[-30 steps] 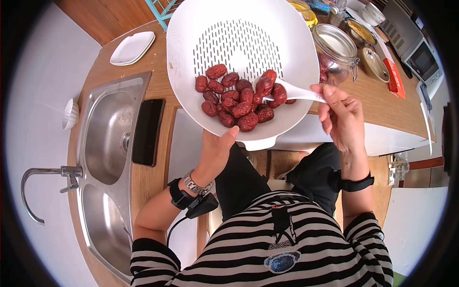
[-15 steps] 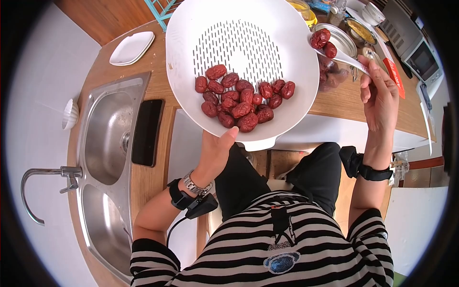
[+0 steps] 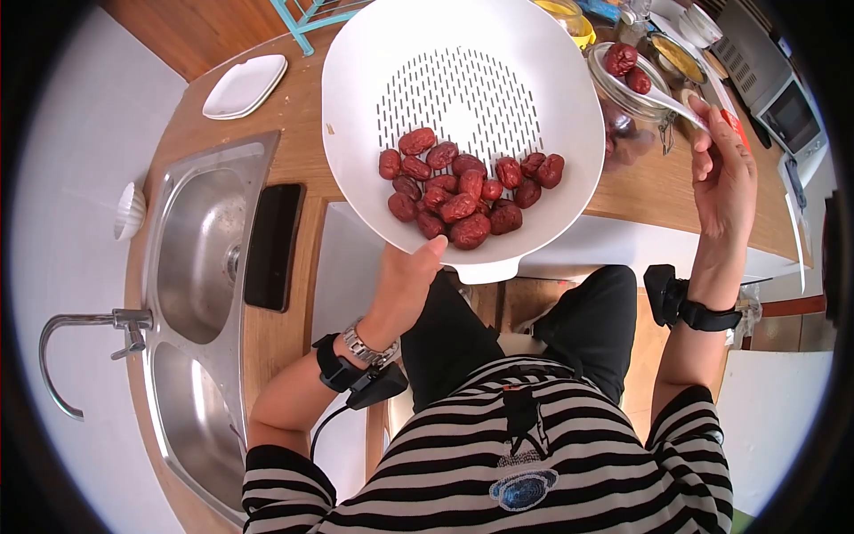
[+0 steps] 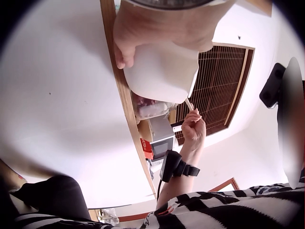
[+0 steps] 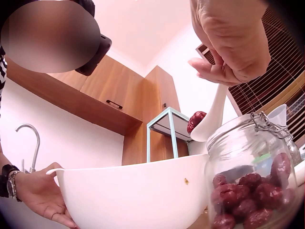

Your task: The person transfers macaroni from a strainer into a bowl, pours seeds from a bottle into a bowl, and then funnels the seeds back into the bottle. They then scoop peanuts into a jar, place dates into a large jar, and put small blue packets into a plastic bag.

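In the head view my left hand (image 3: 405, 289) grips the near rim of a white colander (image 3: 351, 93), thumb over the edge. A cluster of wrinkled red dates (image 3: 458, 207) lies in its near half. My right hand (image 3: 728, 187) pinches the handle of a white spoon (image 3: 678, 109). Two dates (image 3: 620, 59) rest in the spoon's bowl, which overlaps the mouth of a glass jar in this view. From the right wrist, the spoon bowl shows close above the rim of the clip-top jar (image 5: 233, 155), which is partly filled with dates.
A steel double sink (image 3: 200, 267) with a tap (image 3: 132, 320) is at left, a black phone (image 3: 274, 247) beside it. White plates (image 3: 245, 87) lie behind on the counter. Bowls and a microwave (image 3: 792, 116) stand at the right. A blue-green rack (image 5: 171, 136) rises beyond the colander.
My right hand has carried the spoon with two dates from the colander rightward to the jar. The colander has shifted slightly to the right in my left hand.
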